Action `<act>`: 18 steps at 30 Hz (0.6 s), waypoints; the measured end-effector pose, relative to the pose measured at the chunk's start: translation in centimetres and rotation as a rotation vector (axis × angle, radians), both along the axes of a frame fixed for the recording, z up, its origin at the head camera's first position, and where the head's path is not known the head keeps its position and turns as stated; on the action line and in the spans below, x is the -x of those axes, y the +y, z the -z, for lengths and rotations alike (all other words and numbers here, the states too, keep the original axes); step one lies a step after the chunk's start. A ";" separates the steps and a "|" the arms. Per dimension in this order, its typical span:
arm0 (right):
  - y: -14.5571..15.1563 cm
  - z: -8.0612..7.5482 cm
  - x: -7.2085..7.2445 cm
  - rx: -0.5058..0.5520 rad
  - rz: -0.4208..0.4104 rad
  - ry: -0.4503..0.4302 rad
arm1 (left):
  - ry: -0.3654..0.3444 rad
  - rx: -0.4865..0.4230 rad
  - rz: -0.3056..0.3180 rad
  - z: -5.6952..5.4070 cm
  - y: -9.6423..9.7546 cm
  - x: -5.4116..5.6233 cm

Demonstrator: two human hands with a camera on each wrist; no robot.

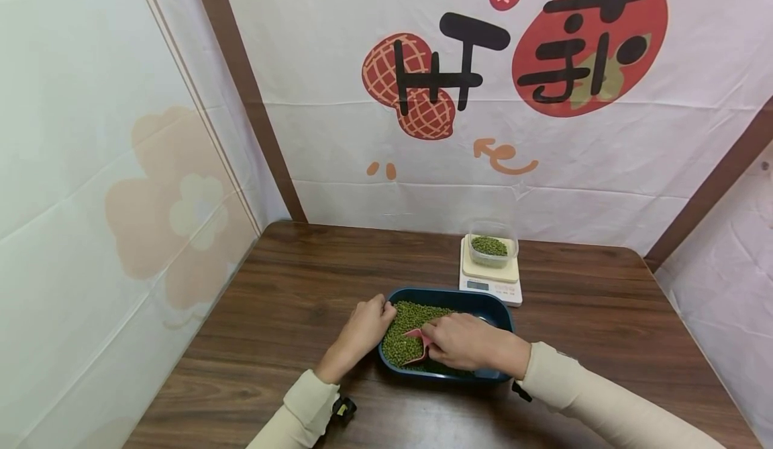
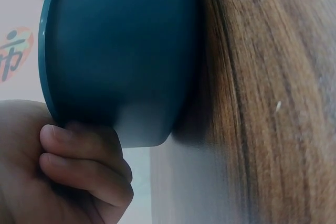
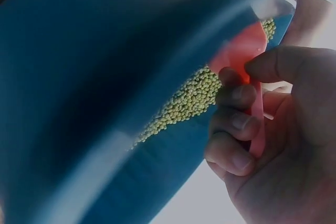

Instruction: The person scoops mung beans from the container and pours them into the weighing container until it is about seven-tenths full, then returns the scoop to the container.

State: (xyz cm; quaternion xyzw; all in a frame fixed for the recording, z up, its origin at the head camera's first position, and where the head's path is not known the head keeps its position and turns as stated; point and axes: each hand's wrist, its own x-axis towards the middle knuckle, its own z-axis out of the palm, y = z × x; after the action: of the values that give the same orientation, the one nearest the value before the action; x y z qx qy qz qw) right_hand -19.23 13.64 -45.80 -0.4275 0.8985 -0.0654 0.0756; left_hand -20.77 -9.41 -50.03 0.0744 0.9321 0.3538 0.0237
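Note:
A dark blue tub (image 1: 448,294) of green mung beans (image 1: 410,313) stands on the table. My left hand (image 1: 368,323) grips the tub's left end at the rim; in the left wrist view its fingers (image 2: 86,174) are curled against the tub's outside wall. Inside the tub my right hand (image 1: 468,339) holds a pink scoop (image 3: 239,51) by its handle, thumb and fingers wrapped round it. The scoop's bowl sits among the beans at the tub's left part and has beans in it. At the tub's right end some of the bottom shows bare.
Behind the tub, a white kitchen scale (image 1: 491,276) bears a clear plastic container (image 1: 512,250) with some mung beans (image 1: 489,245). Wooden tabletop (image 1: 290,281) surrounds the tub. A printed white cloth (image 1: 332,120) hangs behind the table, with more cloth along the left side.

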 end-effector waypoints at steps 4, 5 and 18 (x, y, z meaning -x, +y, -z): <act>0.1 0.1 0.2 0.012 -0.006 -0.011 | 0.009 0.002 -0.002 0.0 0.0 0.1; 0.1 0.2 0.2 0.015 -0.008 -0.014 | 0.010 0.001 -0.002 0.0 -0.1 0.1; 0.7 0.5 0.5 0.052 -0.020 -0.071 | -0.006 -0.005 0.014 0.0 -0.1 0.0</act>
State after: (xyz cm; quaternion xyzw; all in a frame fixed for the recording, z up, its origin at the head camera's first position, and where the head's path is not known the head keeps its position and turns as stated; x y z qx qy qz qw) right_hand -19.69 14.34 -46.33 -0.4358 0.8888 -0.1030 0.0969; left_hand -20.73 -9.49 -50.08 0.0799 0.9305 0.3562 0.0290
